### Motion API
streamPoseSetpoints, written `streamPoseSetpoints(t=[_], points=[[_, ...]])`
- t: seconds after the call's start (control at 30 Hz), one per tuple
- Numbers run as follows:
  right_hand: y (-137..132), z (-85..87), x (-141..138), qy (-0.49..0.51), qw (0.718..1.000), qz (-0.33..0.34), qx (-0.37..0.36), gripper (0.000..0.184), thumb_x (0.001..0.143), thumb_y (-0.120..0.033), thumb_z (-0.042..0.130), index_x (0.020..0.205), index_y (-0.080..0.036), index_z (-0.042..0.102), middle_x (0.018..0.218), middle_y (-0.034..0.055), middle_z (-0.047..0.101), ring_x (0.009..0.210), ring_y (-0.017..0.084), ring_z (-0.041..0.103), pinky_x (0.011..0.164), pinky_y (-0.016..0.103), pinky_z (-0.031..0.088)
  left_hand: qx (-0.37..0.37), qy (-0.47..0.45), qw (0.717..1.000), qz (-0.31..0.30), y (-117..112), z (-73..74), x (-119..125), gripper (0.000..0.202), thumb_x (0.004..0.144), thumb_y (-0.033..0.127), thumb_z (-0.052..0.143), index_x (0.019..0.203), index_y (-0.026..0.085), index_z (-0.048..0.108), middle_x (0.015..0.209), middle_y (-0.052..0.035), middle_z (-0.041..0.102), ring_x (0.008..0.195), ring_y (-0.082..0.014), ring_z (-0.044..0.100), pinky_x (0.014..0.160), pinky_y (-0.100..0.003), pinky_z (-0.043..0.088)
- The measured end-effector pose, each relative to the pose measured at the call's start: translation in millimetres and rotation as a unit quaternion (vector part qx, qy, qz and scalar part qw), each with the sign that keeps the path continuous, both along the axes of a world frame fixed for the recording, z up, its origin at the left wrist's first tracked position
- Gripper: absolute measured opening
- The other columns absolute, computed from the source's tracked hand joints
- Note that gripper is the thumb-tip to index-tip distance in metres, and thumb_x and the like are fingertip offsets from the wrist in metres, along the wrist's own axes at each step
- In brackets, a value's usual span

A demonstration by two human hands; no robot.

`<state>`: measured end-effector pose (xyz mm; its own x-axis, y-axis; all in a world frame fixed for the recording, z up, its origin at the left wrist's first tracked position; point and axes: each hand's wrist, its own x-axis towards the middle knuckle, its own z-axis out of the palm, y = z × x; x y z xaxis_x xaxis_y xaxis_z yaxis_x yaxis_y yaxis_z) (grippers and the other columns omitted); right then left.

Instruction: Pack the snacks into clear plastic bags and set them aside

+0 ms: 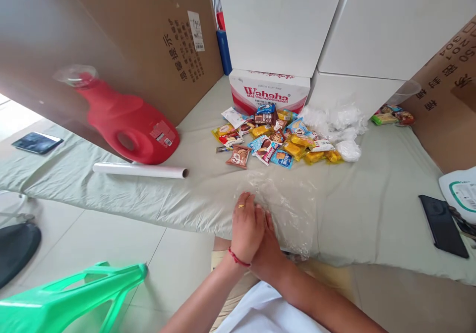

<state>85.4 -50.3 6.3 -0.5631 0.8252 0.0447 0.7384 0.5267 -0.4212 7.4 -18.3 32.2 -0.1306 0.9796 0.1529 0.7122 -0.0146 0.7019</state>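
The person's left hand (246, 226), with a ring (241, 205) on one finger and a red bracelet (238, 258) at the wrist, lies over the right hand (274, 249), the forearms meeting at the near edge of a surface covered with pale green cloth (372, 209). The left hand's fingers point forward, close together, with no object visible in them; the right hand is partly hidden below, so one cannot tell whether either hand is gripping anything. A clear plastic sheet or bag (297, 214) lies flat and wrinkled on the cloth, just beside the right hand's fingers and reaching forward and to the right. Beyond it sits a loose heap of wrapped snacks (266, 144), in brown, blue, yellow and red packets, in front of a Wahaha box (270, 94). Crumpled white plastic (340, 117) lies at the heap's right, against large white boxes (360, 87). To the left, a white roll (139, 170) lies in front of a tilted red jug (130, 120), which is beside a large cardboard box (156, 40). A dark phone (442, 224) lies well to the right, another phone (37, 142) far to the left, and a green stool (74, 293) stands on the floor at lower left
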Motion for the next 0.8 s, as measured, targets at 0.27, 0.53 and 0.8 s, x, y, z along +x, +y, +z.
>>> streamPoseSetpoints(t=[0.27,0.53,0.8], points=[[13,52.8,43,0.16,0.987,-0.014,-0.023,0.058,0.096,-0.018,0.052,0.153,-0.016,0.047,0.147,0.0152,0.059,0.137,0.026,0.054,0.113,0.045,0.049,0.008,0.028,0.999,0.017,9,-28.1,-35,0.052,0.108,0.036,0.022,0.135,0.016,0.061,0.146,-0.0161,0.061,0.144,-0.027,0.049,0.119,-0.052,0.041],[112,40.9,136,-0.096,0.995,-0.032,0.019,0.058,0.107,-0.041,0.037,0.159,-0.015,0.04,0.166,0.0121,0.035,0.156,0.029,0.026,0.126,0.059,0.021,0.039,0.242,0.941,-0.234,34,-18.0,-50,0.051,0.106,0.036,0.034,0.155,0.025,0.044,0.16,-0.0118,0.045,0.15,-0.027,0.041,0.126,-0.058,0.022],[29,3.4,174,-0.153,0.968,-0.19,0.053,0.058,0.109,-0.045,0.026,0.16,-0.02,0.037,0.167,0.0063,0.035,0.157,0.027,0.025,0.126,0.057,0.018,0.05,0.273,0.928,-0.25,55,-14.8,-73,0.053,0.106,0.036,0.033,0.156,0.022,0.042,0.156,-0.0145,0.05,0.147,-0.0269,0.046,0.128,-0.059,0.015]])
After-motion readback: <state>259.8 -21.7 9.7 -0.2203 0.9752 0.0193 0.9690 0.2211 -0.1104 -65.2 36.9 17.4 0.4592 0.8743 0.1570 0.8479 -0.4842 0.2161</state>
